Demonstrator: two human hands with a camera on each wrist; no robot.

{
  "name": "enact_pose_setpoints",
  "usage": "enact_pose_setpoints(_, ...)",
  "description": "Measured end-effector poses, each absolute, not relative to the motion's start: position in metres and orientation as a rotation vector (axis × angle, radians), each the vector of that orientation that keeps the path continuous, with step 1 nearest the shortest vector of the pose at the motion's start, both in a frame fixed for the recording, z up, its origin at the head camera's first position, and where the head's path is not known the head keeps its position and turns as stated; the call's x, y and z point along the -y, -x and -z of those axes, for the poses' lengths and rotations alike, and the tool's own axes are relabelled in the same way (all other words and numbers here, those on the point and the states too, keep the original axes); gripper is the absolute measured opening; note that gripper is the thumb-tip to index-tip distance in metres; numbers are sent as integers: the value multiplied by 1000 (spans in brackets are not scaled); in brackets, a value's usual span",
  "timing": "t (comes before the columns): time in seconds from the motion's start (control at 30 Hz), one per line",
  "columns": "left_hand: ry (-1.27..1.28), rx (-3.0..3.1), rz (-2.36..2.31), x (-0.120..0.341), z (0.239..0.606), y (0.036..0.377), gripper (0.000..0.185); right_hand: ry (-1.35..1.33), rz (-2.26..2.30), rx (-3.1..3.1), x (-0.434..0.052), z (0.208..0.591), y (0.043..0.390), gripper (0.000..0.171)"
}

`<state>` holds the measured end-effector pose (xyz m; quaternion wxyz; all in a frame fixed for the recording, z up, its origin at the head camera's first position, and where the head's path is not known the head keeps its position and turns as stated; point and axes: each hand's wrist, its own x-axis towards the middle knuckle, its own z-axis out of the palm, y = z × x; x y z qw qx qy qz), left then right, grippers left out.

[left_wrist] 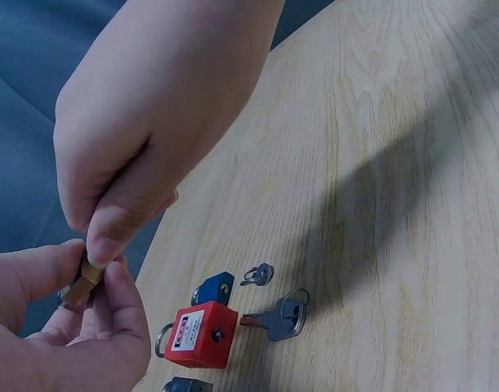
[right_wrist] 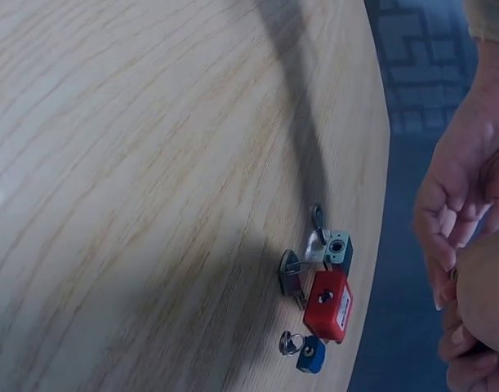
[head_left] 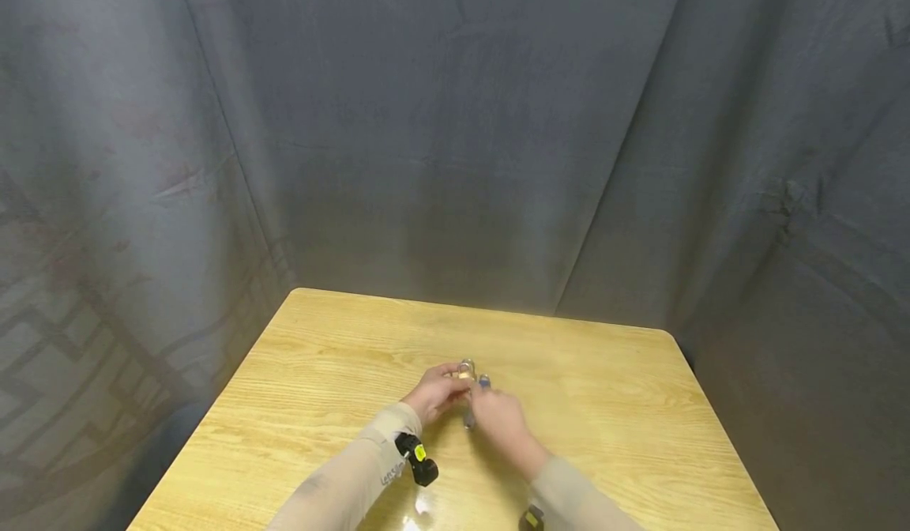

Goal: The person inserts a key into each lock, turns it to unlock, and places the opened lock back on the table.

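In the left wrist view, my left hand grips a brass padlock between thumb and fingers, raised off the table. The padlock's steel shackle points away from me in the head view. My right hand comes in over it, thumb and curled forefinger pinching at the near end of the padlock. Whatever small thing sits between those fingertips is hidden by them. The two hands touch or nearly touch around the padlock. In the right wrist view, the right hand covers most of the work.
On the wooden table below lie a red padlock, a blue padlock and a dark padlock. Beside them are a ringed set of dark-headed keys and smaller keys. Grey curtains hang beyond the table.
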<state>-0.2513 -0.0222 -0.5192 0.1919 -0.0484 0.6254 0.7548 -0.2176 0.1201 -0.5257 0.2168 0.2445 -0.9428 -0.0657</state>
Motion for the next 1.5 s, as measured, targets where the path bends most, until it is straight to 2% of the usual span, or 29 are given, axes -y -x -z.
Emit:
enact_pose_setpoints(0.57, 105, -1763, -2135, 21, 515, 253, 49, -719, 0, 2588, -121, 531, 222, 15)
enact_pose_setpoints(1.03, 59, -1765, -2126, 19, 516, 254, 37, -585, -319, 2637, -117, 539, 218, 11)
enact_pose_setpoints(1.33, 95, -1790, -2084, 23, 516, 254, 37, -601, -626, 2717, -129, 534, 223, 25)
enact_pose_setpoints(1.5, 83, -1807, -2045, 24, 519, 252, 35, -403, -999, 2774, -139, 520, 236, 30)
